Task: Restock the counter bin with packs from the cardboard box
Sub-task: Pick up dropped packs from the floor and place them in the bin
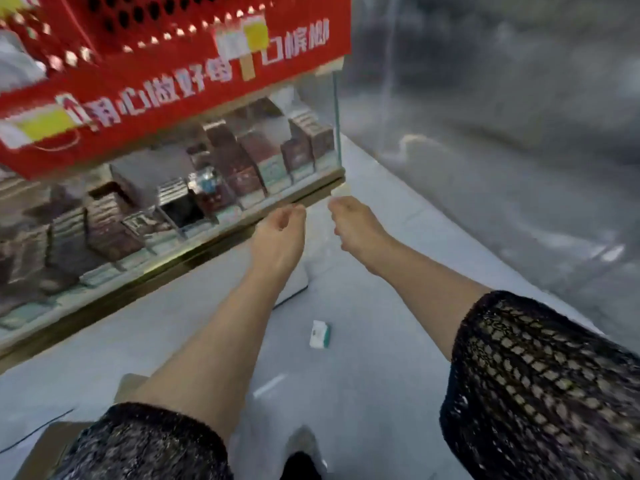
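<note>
A glass display case (337, 126) under a red sign stands on the grey counter and holds rows of dark and pale packs (249, 168). My left hand (280, 233) reaches to the case's gold bottom rail with fingers curled; the blur hides whether it grips anything. At the case's lower right corner, my right hand (353, 223) pinches a small pale tab (341, 191). A single white and green pack (320, 334) lies loose on the counter between my forearms. A corner of the cardboard box (48, 445) shows at the bottom left.
A white box (296, 284) sits on the counter under my left wrist. The red sign with white characters (173, 81) overhangs the case. The counter's right edge (450, 216) drops off to a dark floor.
</note>
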Demonstrator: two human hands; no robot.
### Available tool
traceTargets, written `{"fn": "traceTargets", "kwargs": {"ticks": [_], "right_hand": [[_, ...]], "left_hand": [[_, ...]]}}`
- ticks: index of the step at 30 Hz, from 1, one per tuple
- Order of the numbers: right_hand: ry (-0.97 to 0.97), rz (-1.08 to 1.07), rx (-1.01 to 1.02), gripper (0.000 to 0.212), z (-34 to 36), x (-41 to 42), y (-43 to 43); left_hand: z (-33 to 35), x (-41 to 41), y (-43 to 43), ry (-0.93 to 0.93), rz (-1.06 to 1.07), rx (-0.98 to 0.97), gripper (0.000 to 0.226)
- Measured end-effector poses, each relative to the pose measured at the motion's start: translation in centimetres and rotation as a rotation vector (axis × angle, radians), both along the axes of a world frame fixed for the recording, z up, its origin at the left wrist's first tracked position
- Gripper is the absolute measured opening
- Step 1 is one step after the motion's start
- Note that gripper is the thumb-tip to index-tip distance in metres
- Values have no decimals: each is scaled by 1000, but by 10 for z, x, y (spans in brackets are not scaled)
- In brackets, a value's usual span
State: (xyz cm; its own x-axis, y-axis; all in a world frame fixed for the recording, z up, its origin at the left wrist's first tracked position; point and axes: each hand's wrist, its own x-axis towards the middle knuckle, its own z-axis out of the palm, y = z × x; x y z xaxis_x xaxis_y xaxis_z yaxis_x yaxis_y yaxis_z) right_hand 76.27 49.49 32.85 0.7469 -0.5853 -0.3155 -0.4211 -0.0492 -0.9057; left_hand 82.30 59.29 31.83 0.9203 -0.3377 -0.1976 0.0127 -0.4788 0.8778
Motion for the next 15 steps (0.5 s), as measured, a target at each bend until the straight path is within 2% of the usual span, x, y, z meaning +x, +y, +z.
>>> {"fn": "traceTargets", "kwargs": {"ticks": [1, 3, 11, 15], "right_hand": [[26, 7, 6, 33, -29, 2, -4], [90, 29, 31, 40, -89, 6, -7], [304, 59, 91, 44, -321, 12, 12], [368, 59, 122, 44, -416, 22, 27]], "left_hand": [[-28, 4, -4, 18, -5, 27, 23], [-85, 9, -9, 52, -7, 66, 28], [-313, 32, -2, 275, 72, 168, 30], [-415, 44, 13, 334, 100, 249, 23]]}}
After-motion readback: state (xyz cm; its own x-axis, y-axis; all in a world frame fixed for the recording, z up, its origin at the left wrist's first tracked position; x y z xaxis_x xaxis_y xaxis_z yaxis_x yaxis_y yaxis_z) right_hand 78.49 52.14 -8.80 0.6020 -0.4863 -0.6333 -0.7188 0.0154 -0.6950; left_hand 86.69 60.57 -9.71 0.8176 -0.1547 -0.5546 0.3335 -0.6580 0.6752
